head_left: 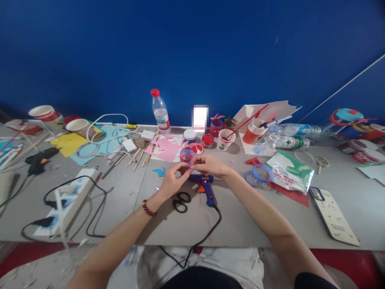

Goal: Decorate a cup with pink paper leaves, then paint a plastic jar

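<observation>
My left hand (pixel 175 178) and my right hand (pixel 209 166) meet above the middle of the table, fingertips pinched together. Whatever lies between them is too small to make out. Just behind the fingers is a blue plastic ring with red inside (pixel 187 155). Below the hands lies a blue hot glue gun (pixel 206 188) with an orange trigger and a lit red light. Black-handled scissors (pixel 181 202) rest to its left, partly under my left hand. A cut blue paper piece (pixel 159 172) is left of my left hand. An open jar of red paint (pixel 207 140) stands behind.
At left are a white power strip (pixel 67 200), tangled white cables and a black glue gun (pixel 39 160). Pink paper (pixel 165 147), a water bottle (pixel 160 112) and a paper cup (pixel 226 139) stand or lie behind. At right are blue rings (pixel 263 173) and a phone (pixel 334 216).
</observation>
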Demonstrator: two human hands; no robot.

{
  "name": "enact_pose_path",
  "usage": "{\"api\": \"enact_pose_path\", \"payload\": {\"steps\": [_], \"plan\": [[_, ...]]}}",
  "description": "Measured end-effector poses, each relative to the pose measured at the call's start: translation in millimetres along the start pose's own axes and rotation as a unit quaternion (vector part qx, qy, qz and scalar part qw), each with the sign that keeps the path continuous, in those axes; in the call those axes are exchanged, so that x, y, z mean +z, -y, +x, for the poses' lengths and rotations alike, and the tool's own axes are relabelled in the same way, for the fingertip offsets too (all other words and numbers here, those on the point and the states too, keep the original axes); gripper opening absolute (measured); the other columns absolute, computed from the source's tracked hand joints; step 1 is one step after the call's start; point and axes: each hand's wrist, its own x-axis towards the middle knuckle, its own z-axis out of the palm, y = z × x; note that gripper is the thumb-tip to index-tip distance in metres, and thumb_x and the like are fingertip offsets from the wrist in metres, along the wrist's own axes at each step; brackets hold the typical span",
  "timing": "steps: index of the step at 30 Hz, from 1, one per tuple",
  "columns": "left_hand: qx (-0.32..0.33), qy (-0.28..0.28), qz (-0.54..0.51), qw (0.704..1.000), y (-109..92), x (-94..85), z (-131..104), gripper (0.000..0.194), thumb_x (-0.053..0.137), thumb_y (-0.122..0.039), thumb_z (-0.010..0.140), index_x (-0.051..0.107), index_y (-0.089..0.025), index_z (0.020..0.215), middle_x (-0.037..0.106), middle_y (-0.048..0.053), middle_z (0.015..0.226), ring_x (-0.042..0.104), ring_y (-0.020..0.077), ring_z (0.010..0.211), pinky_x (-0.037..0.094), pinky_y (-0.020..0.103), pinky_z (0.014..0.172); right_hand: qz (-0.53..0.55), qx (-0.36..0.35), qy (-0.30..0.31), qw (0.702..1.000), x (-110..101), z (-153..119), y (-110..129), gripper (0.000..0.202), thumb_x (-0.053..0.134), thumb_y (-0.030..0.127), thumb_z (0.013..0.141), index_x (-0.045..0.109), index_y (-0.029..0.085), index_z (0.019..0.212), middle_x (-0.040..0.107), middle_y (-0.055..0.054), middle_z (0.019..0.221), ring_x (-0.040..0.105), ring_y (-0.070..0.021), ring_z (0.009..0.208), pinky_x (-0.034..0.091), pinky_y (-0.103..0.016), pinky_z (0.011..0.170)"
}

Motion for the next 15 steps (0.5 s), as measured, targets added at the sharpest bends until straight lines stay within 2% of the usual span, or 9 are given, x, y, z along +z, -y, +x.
{"api": "enact_pose_path", "payload": {"steps": [15], "plan": [[0.034, -0.003, 0.03, 0.999, -0.8, -0.9, 2.0, 0.004, 0.064, -0.023, 0.079, 0.066, -0.02, 0.078, 0.066, 0.001, 0.07, 0.057, 0.0131, 0.062, 0.049, 0.026, 0.065, 0.029, 0.013, 0.025, 0.999, -6.2, 3.2, -9.3, 0.03, 0.076, 0.043, 0.074, 0.063, 0.017, 0.084, 0.047, 0.007, 0.065, 0.034, -0.0042, 0.051, 0.023, -0.02, 0.045]]}}
